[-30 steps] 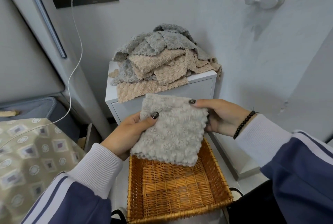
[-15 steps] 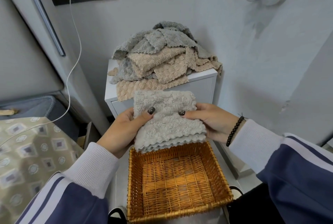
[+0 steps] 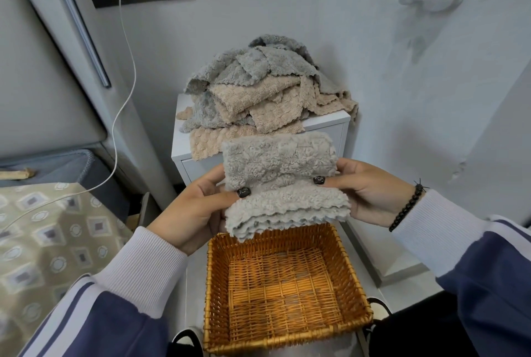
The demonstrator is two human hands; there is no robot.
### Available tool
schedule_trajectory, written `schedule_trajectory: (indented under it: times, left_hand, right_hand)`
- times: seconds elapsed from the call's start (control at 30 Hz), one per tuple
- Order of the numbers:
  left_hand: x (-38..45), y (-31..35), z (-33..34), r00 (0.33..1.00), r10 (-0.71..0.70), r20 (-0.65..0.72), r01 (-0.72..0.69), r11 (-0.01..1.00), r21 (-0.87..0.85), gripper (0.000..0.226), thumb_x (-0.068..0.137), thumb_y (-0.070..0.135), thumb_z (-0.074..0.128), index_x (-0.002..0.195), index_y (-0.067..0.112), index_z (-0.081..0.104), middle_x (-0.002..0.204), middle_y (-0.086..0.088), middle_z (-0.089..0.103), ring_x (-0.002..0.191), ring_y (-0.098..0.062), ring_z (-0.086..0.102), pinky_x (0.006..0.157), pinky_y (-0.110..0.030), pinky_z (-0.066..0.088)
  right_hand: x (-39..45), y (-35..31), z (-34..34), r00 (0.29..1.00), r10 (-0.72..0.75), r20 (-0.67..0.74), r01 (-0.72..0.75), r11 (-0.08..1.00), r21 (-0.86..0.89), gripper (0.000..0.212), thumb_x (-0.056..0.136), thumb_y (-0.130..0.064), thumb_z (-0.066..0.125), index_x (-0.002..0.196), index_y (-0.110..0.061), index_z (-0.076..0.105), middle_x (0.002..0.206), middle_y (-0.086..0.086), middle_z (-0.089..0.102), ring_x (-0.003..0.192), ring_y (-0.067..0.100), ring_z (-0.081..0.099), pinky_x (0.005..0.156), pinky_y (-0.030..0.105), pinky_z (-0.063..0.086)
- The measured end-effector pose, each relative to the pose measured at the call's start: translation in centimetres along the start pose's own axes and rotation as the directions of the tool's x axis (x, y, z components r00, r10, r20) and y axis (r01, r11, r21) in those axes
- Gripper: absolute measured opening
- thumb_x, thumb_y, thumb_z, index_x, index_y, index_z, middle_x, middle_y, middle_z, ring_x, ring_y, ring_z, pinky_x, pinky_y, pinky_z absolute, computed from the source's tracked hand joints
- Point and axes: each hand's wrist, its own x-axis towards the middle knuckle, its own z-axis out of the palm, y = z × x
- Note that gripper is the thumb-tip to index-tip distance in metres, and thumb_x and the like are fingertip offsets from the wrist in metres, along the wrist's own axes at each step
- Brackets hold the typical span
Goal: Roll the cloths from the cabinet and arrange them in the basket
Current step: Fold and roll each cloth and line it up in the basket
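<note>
Hands meet at a grey cloth (image 3: 283, 181) held in the air above the wicker basket (image 3: 287, 336): the left hand (image 3: 195, 210) grips its left end, thumb laid over the front with the dark nail pressing into the pile, and the right hand (image 3: 370, 192) grips the right end in the same way, thumb on the front and fingers curled behind. Between them the cloth is partly rolled, a thick roll along its upper edge and several scalloped layers hanging loose below, the lowest edge just over the basket's far rim without clearly touching it. Both wrists come in from the lower corners, palms turned toward each other, white ribbed cuffs and navy sleeves behind them, and a black bead bracelet (image 3: 406, 207) sits on the right wrist. Nothing lies in the basket, so its woven floor is open right under the cloth. Beyond the hands stands a white cabinet (image 3: 184, 152), its top heaped with a pile of grey and beige cloths (image 3: 264, 92), some drooping over the front edge just behind the roll. A white cable (image 3: 120, 115) hangs from a wall socket to the left, well apart from the hands.
</note>
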Motion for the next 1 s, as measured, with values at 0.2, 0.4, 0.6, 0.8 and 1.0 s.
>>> schedule_trajectory:
  times: [0.2, 0.4, 0.6, 0.8, 1.0]
  left_hand:
    - [0.5, 0.0, -0.4, 0.994, 0.05, 0.1, -0.042, 0.996, -0.079, 0.073, 0.054, 0.016, 0.09, 0.122, 0.02, 0.066, 0.126, -0.014, 0.065, 0.106, -0.033, 0.066, 0.089, -0.047, 0.05]
    - [0.6, 0.0, 0.0, 0.996, 0.016, 0.086, -0.003, 0.988, -0.156, 0.043, 0.056, 0.004, 0.077, 0.098, 0.011, 0.077, 0.107, -0.017, 0.072, 0.095, -0.029, 0.071, 0.075, -0.037, 0.061]
    - [1.3, -0.4, 0.2, 0.991, -0.119, -0.063, 0.121, 0.992, 0.036, 0.03, 0.072, 0.031, 0.057, 0.081, 0.011, 0.078, 0.105, -0.017, 0.07, 0.105, -0.043, 0.058, 0.095, -0.049, 0.044]
    - [1.2, -1.9, 0.9, 0.988, -0.11, -0.107, 0.137, 0.943, 0.304, 0.031, 0.062, 0.022, 0.088, 0.087, 0.016, 0.07, 0.126, -0.004, 0.064, 0.103, -0.026, 0.067, 0.077, -0.036, 0.056]
    - [1.5, -3.3, 0.4, 0.989, -0.12, -0.089, 0.138, 0.96, 0.245, 0.099, 0.032, 0.029, 0.099, 0.123, 0.021, 0.061, 0.116, -0.009, 0.069, 0.104, -0.028, 0.068, 0.081, -0.041, 0.058]
  right_hand:
    - [-0.8, -0.4, -0.7, 0.988, -0.101, 0.113, 0.079, 0.98, 0.184, 0.066, 0.044, 0.002, 0.09, 0.107, -0.004, 0.072, 0.114, 0.024, 0.066, 0.097, 0.034, 0.069, 0.072, 0.038, 0.06]
    - [-0.7, 0.0, -1.3, 0.992, -0.067, 0.105, 0.05, 0.986, 0.157, 0.061, 0.043, -0.008, 0.088, 0.102, -0.004, 0.074, 0.116, 0.023, 0.066, 0.104, 0.036, 0.065, 0.088, 0.05, 0.054]
    - [-1.0, 0.6, -0.8, 0.998, 0.047, -0.045, -0.049, 0.997, -0.06, 0.032, 0.076, -0.042, 0.056, 0.071, -0.015, 0.072, 0.084, 0.012, 0.069, 0.075, 0.025, 0.068, 0.06, 0.034, 0.057]
    - [-0.8, 1.9, -0.1, 0.991, 0.047, -0.122, -0.109, 0.811, -0.575, 0.022, 0.073, -0.025, 0.076, 0.077, -0.018, 0.055, 0.078, 0.004, 0.057, 0.067, 0.015, 0.054, 0.054, 0.021, 0.045]
    - [-1.1, 2.7, -0.3, 0.99, 0.034, -0.137, -0.127, 0.637, -0.761, 0.066, 0.068, -0.018, 0.086, 0.118, -0.028, 0.044, 0.119, -0.007, 0.054, 0.104, 0.011, 0.059, 0.087, 0.026, 0.054]
